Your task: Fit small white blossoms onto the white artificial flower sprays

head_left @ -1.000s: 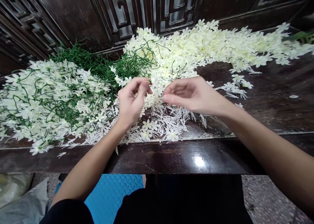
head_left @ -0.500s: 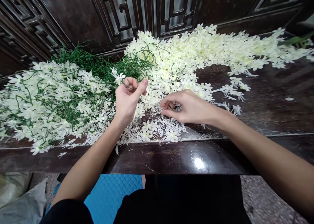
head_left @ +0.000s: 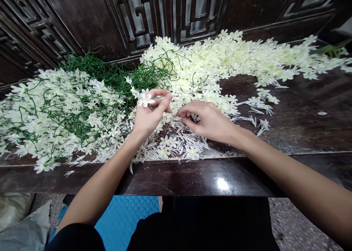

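Note:
My left hand [head_left: 151, 113] is closed in a pinch on an artificial flower stem, with its white flower head [head_left: 145, 98] poking out over the back of the fingers. Close by on the right, my right hand [head_left: 206, 119] has its thumb and fingertips pressed together; whatever they grip is too small to make out. Below the hands lie thin white stalks [head_left: 178, 142] and a few loose flowers [head_left: 192, 152]. Behind the hands spreads a pile of cream-white flower heads [head_left: 198, 62]. Green stems [head_left: 137, 76] are heaped behind my left hand.
At the left, a mound of white flowers on green stems [head_left: 63, 111] reaches the bench's front edge. All this lies on a dark, glossy wooden bench [head_left: 308, 111] with a carved lattice back [head_left: 140, 19]. A blue mat [head_left: 126, 218] and pale bags [head_left: 27, 221] are on the floor.
My left hand has shifted slightly right and down, and a white flower now shows at its fingers. The right fingertips have closed together and come nearer to the left hand.

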